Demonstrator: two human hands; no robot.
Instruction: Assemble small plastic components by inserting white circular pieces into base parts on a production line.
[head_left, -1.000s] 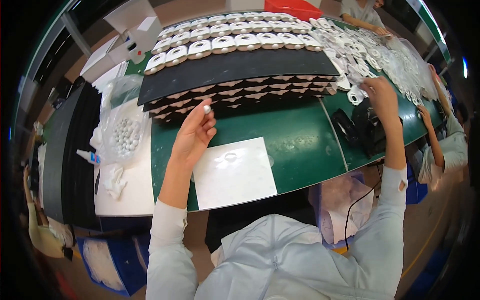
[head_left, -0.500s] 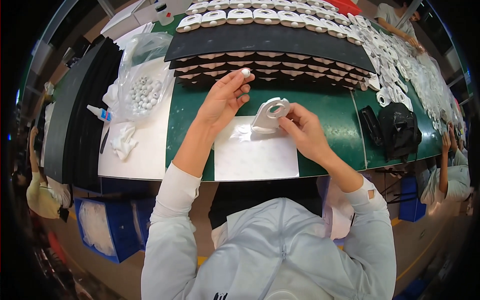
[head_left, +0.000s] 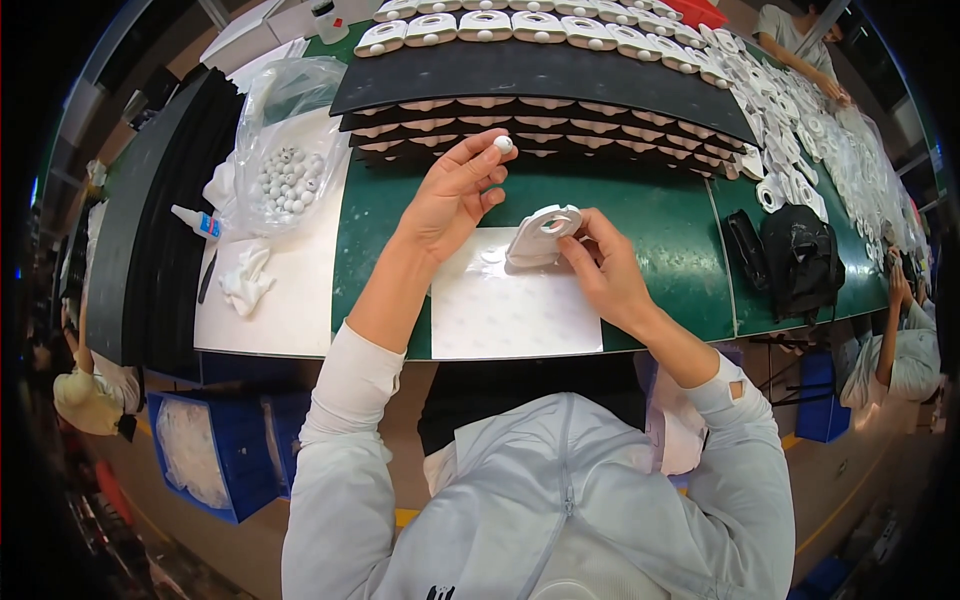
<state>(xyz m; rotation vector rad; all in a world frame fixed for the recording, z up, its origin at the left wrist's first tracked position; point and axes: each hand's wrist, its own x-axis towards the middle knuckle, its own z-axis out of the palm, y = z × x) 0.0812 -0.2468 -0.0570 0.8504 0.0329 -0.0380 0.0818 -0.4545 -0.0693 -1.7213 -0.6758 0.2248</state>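
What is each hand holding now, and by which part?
Left hand: a small white ball, by its sides. Right hand: a white piece with a hole, by its right edge.

Left hand (head_left: 448, 205) raised, right hand (head_left: 615, 280) lower, both pinching

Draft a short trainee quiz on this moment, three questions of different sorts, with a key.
1. Short answer: what does the left hand hold at its fingertips?
2. True or false: the right hand is empty.
3. Multiple choice: seen from the person's place, where does the clear plastic bag with white balls lie relative to the white sheet in front of them?
a) to its left
b) to its right
c) on top of it

Key:
1. A small white ball.
2. False; it grips a flat white part.
3. a
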